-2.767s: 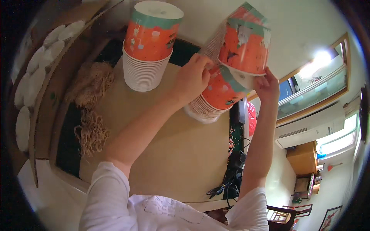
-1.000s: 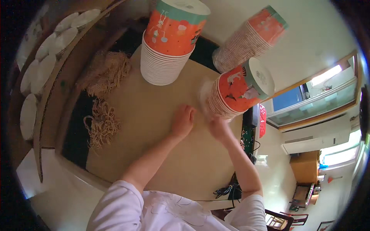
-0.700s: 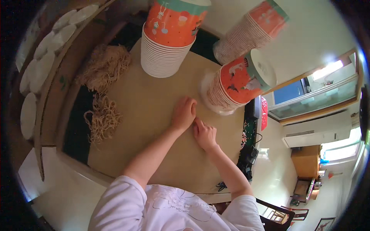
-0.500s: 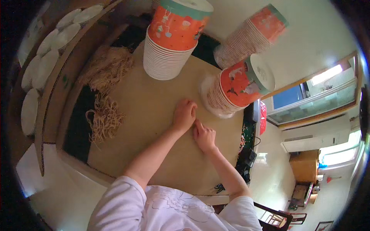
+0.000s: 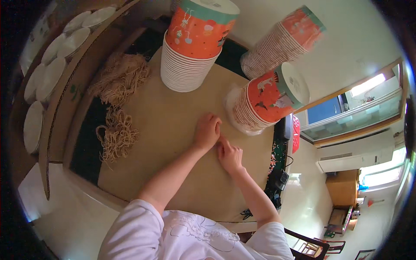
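My left hand (image 5: 208,131) and my right hand (image 5: 230,155) are close together above the brown board (image 5: 173,112) on the table. The left one is closed, fingers curled in. The right one is closed too, its index finger reaching up to the left hand's lower side. Anything between the fingers is hidden or too small to make out. Beyond my hands, to the right, an orange and green paper bucket (image 5: 268,96) tops a tilted stack in clear plastic. A taller stack of white-rimmed paper buckets (image 5: 188,60) stands upside down farther off.
Tangled beige cord (image 5: 117,134) lies on the board's left side, below a larger heap of cord (image 5: 121,78). A cardboard box (image 5: 58,104) with round white pieces (image 5: 54,78) stands at far left. Another bucket stack (image 5: 281,41) leans at the back. Dark scissors (image 5: 246,214) lie near the front edge.
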Available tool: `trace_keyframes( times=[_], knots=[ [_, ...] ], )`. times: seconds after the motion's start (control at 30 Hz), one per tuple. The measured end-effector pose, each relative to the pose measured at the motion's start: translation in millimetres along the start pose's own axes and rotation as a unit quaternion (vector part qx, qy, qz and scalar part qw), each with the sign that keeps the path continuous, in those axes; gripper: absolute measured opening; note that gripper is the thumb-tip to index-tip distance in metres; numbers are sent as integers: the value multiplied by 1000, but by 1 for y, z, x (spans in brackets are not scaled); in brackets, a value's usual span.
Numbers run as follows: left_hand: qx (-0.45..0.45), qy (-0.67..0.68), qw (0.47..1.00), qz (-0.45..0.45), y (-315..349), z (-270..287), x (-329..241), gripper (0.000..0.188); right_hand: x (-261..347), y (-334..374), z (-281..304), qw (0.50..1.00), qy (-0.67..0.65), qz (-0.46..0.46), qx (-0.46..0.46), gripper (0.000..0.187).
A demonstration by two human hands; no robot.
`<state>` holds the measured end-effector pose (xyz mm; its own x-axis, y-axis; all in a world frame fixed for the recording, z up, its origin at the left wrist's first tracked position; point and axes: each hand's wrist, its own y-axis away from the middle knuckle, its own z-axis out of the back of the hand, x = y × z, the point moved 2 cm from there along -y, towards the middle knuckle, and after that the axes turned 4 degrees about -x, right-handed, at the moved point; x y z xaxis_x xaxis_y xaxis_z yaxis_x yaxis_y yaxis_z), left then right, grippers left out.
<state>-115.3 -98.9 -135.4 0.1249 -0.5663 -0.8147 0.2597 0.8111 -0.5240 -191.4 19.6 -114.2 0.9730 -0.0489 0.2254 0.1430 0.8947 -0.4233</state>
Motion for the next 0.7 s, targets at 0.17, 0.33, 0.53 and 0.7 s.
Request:
trace_keyframes(
  times=[0.17,0.33,0.53,0.7],
  knots=[
    [8,-21,1000,-22,-1,5,-3,9,-23,-14,24,945,-209,-176,-182,67],
    [38,-25,999,9,-1,5,-4,10,-22,-8,17,978,-111,-167,60,59],
    [-77,115,973,184,-26,47,7,12,9,-44,34,985,-85,21,151,23],
    [-281,79,957,0,-136,141,-40,29,-52,-127,8,831,-511,-215,-39,24]
  ],
)
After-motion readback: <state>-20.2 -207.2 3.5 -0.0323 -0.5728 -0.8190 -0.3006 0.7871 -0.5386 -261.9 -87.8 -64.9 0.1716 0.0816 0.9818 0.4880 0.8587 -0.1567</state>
